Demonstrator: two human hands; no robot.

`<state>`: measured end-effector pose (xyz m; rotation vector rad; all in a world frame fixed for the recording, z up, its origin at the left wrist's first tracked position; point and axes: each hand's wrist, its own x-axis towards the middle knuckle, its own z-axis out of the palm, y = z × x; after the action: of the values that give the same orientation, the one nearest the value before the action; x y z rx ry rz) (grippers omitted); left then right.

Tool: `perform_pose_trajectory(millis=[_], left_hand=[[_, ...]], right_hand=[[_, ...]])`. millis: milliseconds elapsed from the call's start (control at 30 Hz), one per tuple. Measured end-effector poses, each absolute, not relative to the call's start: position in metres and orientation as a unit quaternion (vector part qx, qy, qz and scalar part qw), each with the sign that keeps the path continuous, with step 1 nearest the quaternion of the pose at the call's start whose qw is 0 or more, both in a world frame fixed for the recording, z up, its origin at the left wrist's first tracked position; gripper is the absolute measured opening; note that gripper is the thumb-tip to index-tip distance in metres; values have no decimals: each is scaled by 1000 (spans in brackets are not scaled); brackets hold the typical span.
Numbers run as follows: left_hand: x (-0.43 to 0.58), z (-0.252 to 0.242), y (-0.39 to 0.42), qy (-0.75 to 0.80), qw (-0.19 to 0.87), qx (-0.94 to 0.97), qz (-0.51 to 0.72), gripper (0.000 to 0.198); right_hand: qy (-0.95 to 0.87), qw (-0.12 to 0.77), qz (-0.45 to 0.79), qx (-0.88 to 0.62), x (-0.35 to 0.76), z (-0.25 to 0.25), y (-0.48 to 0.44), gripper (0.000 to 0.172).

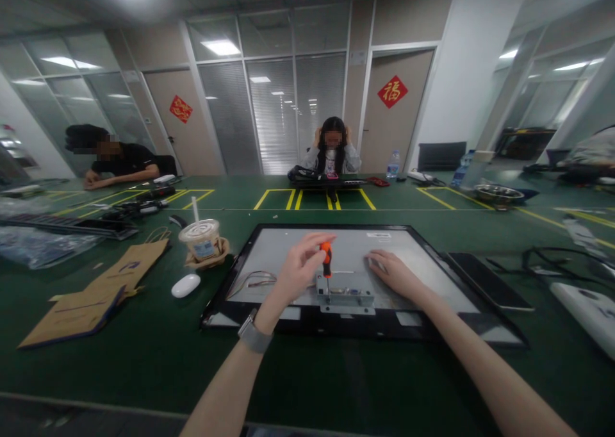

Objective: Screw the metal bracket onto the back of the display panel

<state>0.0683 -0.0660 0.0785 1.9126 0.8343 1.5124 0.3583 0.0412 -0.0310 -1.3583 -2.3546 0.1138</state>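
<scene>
My left hand (pixel 307 261), with a watch on its wrist, is closed around the top of an orange-and-black screwdriver (pixel 327 261). The screwdriver stands upright, its shaft reaching down to a metal bracket with connector ports (pixel 348 301). That bracket sits at the near edge of a large flat display panel (pixel 269 248), which lies with its grey back up and has a black frame. My right hand (pixel 387 269) lies on the panel's grey surface to the right of the bracket, fingers stretched out and holding nothing. Thin wires (pixel 257 283) run from the left toward the bracket. The screwdriver's tip is too small to make out.
Left of the panel are a lidded drink cup (pixel 204 241), a white rounded case (pixel 186 286) and a brown paper bag (pixel 115 277). A dark phone-like slab (pixel 487 280) and a white device (pixel 583 312) lie right. Two people sit across the green table (pixel 158 360).
</scene>
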Motion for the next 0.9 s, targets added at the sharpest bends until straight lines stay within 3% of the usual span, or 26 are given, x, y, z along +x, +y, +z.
perform_pose_trajectory(millis=[133, 333, 533, 667, 800, 900], left_hand=[[61, 82, -65, 305, 380, 699, 523, 34], [57, 82, -61, 322, 301, 716, 542, 28], [53, 85, -63, 310, 374, 713, 506, 33], [55, 81, -61, 318, 331, 720, 520, 33], [58, 78, -62, 301, 358, 736, 489, 42], [60, 78, -63, 335, 294, 739, 505, 40]], right_hand=[[-845, 216, 43, -488, 358, -32, 41, 38], [-844, 214, 44, -490, 357, -29, 39, 38], [-845, 207, 49, -490, 356, -27, 37, 38], [-844, 216, 44, -488, 356, -29, 38, 37], [-849, 207, 35, -484, 357, -28, 38, 38], [-851, 199, 35, -486, 357, -27, 38, 38]])
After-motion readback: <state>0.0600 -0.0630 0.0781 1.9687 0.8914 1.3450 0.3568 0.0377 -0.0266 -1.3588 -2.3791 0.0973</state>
